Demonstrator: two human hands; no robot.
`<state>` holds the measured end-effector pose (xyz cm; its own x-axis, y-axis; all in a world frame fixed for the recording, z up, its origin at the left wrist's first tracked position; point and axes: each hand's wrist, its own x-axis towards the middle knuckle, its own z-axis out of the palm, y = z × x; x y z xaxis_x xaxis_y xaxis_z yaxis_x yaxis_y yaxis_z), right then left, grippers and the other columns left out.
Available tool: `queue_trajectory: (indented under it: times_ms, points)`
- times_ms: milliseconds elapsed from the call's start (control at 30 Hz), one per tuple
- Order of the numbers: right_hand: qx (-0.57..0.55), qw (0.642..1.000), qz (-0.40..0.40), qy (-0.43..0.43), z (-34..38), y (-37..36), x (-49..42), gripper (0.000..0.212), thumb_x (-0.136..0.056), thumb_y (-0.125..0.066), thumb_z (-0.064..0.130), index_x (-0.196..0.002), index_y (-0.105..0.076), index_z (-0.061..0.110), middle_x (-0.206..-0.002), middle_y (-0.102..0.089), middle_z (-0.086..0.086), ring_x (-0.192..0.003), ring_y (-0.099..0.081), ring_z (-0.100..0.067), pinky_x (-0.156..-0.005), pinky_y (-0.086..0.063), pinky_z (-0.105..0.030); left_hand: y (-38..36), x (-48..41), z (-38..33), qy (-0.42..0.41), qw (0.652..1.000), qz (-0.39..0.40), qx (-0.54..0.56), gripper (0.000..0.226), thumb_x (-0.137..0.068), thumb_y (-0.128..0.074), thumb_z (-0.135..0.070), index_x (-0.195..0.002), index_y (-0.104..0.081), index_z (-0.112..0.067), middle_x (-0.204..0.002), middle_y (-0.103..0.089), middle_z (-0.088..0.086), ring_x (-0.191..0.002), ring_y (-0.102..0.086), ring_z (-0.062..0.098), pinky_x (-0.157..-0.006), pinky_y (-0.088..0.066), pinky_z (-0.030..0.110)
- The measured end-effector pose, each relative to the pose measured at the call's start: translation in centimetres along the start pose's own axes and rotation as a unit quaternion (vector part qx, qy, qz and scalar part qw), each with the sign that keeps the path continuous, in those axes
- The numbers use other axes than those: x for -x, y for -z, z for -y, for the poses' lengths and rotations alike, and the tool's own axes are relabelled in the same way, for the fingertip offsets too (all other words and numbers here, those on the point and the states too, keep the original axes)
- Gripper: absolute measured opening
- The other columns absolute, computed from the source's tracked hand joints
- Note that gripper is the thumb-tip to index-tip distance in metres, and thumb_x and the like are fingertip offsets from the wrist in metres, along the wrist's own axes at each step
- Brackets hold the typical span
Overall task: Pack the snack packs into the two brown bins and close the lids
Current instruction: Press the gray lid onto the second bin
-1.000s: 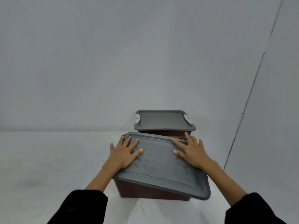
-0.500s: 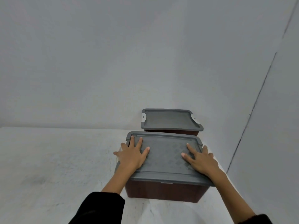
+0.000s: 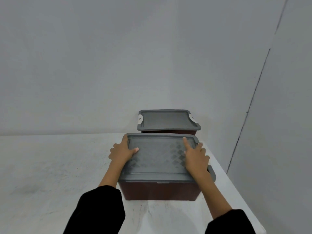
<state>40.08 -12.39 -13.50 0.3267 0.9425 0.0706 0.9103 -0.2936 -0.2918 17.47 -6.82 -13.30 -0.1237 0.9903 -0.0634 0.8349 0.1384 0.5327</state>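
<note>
The near brown bin (image 3: 160, 191) stands on the white table with its grey lid (image 3: 158, 154) lying flat on top. My left hand (image 3: 120, 152) grips the lid's left edge, thumb on top and fingers down the side. On the right edge sits my right hand (image 3: 195, 156), index finger stretched along the top and the other fingers curled over the rim. Just behind it, the far brown bin (image 3: 168, 132) is covered by its own grey lid (image 3: 167, 120), which has white latches at both ends. No snack packs are visible.
The white table (image 3: 50, 174) stretches wide to the left of the bins. Its right edge (image 3: 236, 191) runs close beside the near bin. A plain grey wall (image 3: 118, 65) rises right behind the far bin.
The near lid was tilted over the bin and now lies flat on it. Both hands slid from the lid's top outward to its left and right edges.
</note>
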Motion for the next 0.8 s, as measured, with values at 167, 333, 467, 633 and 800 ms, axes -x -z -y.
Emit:
queue_trajectory:
  times_ms: [167,333,467,633,800]
  points:
    - [0.037,0.998,0.038,0.030,0.1,-0.4,0.3,0.058,-0.097,-0.017,0.053,-0.149,-0.005,0.031,-0.153,0.008,-0.029,-0.144,0.005,-0.042,-0.115,-0.005,-0.055,-1.2,2.2,-2.6,-0.014,0.986,-0.079,-0.143,0.067,-0.099,-0.039,-0.033,-0.150,0.001,-0.019,-0.149,-0.020,0.027,-0.133,-0.028,0.043,-0.108,-0.029,0.050]
    - [0.067,0.994,0.065,0.050,0.2,-0.5,0.6,0.067,-0.092,-0.012,0.062,-0.149,-0.001,0.030,-0.152,0.016,-0.028,-0.143,0.014,-0.040,-0.115,0.002,-0.054,-3.6,3.4,-3.8,-0.074,0.976,-0.040,-0.200,0.069,-0.094,-0.015,-0.058,-0.149,0.008,-0.024,-0.153,0.013,0.027,-0.140,0.007,0.051,-0.111,-0.002,0.062]
    - [0.058,0.995,0.058,0.051,0.1,-0.6,0.6,0.068,-0.092,-0.015,0.063,-0.149,-0.003,0.030,-0.153,0.016,-0.027,-0.143,0.013,-0.040,-0.115,0.001,-0.053,-4.0,3.3,-4.1,-0.068,0.976,0.004,-0.206,0.074,-0.089,-0.011,-0.067,-0.149,0.003,-0.027,-0.155,0.015,0.022,-0.141,0.015,0.045,-0.107,0.010,0.065]
    - [0.043,0.993,0.072,0.079,-1.0,0.8,0.4,0.067,-0.090,-0.028,0.064,-0.148,-0.016,0.033,-0.156,0.001,-0.022,-0.145,-0.005,-0.037,-0.116,-0.016,-0.047,-2.4,3.2,-3.3,-0.108,0.977,0.032,-0.183,0.065,-0.094,-0.022,-0.059,-0.150,-0.004,-0.031,-0.155,0.019,0.016,-0.145,0.008,0.037,-0.111,0.003,0.062]
    - [-0.244,0.963,0.091,0.064,-4.6,3.1,-0.7,0.054,-0.095,-0.037,0.047,-0.146,-0.026,0.032,-0.151,-0.032,-0.001,-0.135,-0.038,-0.025,-0.107,-0.033,-0.039,0.2,1.3,-0.3,-0.120,0.981,-0.040,-0.147,0.047,-0.101,-0.021,-0.037,-0.148,-0.011,-0.036,-0.157,0.016,0.012,-0.145,0.009,0.035,-0.115,0.000,0.055]
